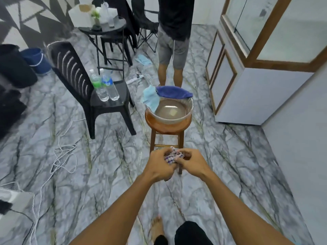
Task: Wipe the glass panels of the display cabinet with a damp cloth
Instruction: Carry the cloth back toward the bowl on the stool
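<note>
cloth (172,157) | left hand (160,166), right hand (192,162) both grip it | marble floor (99,175) | cabinet (261,92) at right

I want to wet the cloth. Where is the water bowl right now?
In the head view, the clear water bowl sits on the round wooden stool at centre, right of the black plastic chair and left of the display cabinet.

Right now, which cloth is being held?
The checked cloth, bunched between the left hand and right hand. The dark blue cloth and light blue cloth hang on the bowl.
</note>
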A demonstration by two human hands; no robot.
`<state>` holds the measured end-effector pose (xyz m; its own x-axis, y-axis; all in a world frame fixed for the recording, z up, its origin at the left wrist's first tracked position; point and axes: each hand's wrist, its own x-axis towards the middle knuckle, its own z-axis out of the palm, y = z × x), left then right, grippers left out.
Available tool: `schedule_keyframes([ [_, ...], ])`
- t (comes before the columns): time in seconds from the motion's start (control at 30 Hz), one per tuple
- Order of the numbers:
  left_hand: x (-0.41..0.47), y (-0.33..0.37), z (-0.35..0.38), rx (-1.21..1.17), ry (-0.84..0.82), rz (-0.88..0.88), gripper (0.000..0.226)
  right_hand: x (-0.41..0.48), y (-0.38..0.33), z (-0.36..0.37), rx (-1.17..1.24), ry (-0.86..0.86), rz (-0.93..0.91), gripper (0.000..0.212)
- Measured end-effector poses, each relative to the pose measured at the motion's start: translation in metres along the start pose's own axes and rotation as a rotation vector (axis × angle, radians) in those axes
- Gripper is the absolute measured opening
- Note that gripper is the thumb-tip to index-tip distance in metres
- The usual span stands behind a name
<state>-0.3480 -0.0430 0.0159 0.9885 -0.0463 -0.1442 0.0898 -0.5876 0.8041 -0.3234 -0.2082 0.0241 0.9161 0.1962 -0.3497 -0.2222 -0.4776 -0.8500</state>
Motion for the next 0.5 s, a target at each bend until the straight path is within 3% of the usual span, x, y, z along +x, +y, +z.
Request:
schedule_keyframes([
  [0.13,0.071,0.001,-0.021,-0.102,0.086,-0.077,0.034,0.072,-0.017,-0.016,0.105,0.131,-0.005,0.035],
  [0.23,0.12,-0.006,-0.031,-0.121,0.159,-0.185,0.034,0.123,-0.029,-0.029,0.107,0.108,-0.03,0.041],
  [0.5,0.194,-0.004,-0.024,-0.137,0.276,-0.42,0.021,0.228,-0.046,-0.066,0.052,0.05,-0.021,0.019],
])
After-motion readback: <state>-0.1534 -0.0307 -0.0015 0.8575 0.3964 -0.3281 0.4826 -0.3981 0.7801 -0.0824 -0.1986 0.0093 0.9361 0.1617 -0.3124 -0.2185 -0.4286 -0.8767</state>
